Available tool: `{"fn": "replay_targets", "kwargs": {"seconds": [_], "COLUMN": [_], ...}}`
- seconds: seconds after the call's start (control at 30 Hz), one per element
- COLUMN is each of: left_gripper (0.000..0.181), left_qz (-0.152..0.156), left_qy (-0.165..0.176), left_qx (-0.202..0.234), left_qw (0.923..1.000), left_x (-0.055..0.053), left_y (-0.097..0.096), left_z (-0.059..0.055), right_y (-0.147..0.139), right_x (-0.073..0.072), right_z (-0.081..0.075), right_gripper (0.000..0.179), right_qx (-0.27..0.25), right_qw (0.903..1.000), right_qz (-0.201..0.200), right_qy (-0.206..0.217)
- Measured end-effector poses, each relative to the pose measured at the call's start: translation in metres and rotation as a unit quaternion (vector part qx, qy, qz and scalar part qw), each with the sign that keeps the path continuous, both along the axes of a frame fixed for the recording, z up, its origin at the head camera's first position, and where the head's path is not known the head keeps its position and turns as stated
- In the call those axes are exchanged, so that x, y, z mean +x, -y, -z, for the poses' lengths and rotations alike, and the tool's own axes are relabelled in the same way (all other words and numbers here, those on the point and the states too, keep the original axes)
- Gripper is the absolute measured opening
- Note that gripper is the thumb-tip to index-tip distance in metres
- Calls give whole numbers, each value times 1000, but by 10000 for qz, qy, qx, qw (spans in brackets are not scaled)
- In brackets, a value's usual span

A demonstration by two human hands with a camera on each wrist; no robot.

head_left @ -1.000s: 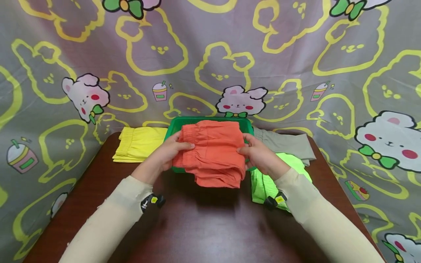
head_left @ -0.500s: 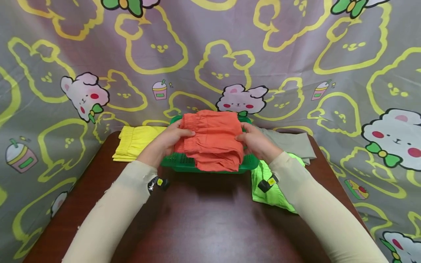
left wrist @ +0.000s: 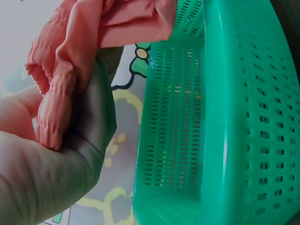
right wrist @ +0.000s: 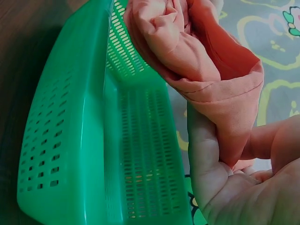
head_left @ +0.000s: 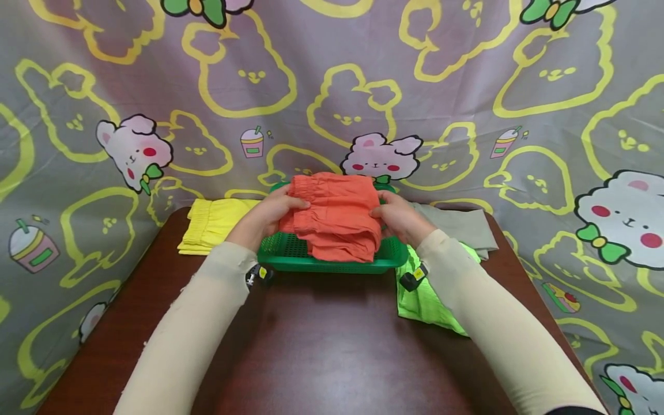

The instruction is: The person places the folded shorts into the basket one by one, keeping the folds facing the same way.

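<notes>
Folded orange shorts (head_left: 337, 213) with a gathered elastic waistband are held between both hands, over a green plastic basket (head_left: 290, 264). My left hand (head_left: 270, 214) pinches the waistband side, thumb on top and fingers underneath. At the opposite side my right hand (head_left: 402, 218) grips the folded edge, also thumb on top. In the left wrist view the waistband bunches in the palm beside the basket's slotted wall (left wrist: 265, 117). The right wrist view shows the shorts' folded layers (right wrist: 206, 70) between thumb and fingers, above the basket's rim. The basket's far side is mostly hidden behind the shorts.
Folded yellow shorts (head_left: 218, 225) lie left of the basket on the dark brown table (head_left: 321, 346). To the right are a grey folded garment (head_left: 461, 227) and a bright green one (head_left: 430, 302), partly under the right forearm. A patterned curtain (head_left: 311, 86) hangs behind and at both sides.
Both hands have carried the orange shorts up and away from me, over the basket, slightly tilting them. More of the basket's front now shows. The other garments have not moved.
</notes>
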State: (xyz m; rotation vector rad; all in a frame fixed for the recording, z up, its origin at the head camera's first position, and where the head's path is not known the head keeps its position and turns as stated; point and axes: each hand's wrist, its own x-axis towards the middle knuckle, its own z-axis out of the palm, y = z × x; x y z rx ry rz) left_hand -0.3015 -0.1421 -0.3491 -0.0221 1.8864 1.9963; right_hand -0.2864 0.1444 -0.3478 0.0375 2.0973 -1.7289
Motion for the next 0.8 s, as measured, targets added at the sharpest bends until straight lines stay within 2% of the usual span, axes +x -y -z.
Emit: {"fn": "replay_targets", "kwargs": {"seconds": [0.27,0.47,0.8], "left_gripper": [74,72,69], "left_qz": [-18,-108,-66], "left_qy": [101,181,118], "left_qx": [-168,-331,-393], "left_qw": [9998,9992,9991], "left_x": [-8,-9,-10], "left_y": [0,2,4], "left_z": [9,19,31], "right_y": [2,3,8], "right_x": [-9,-10,-9], "right_z": [6,14,27], "right_gripper": [58,57,58], "right_qx": [88,126,223], "right_qw": [9998,9999,9996], "right_qz": [93,70,142], "right_qy": [164,89,64]}}
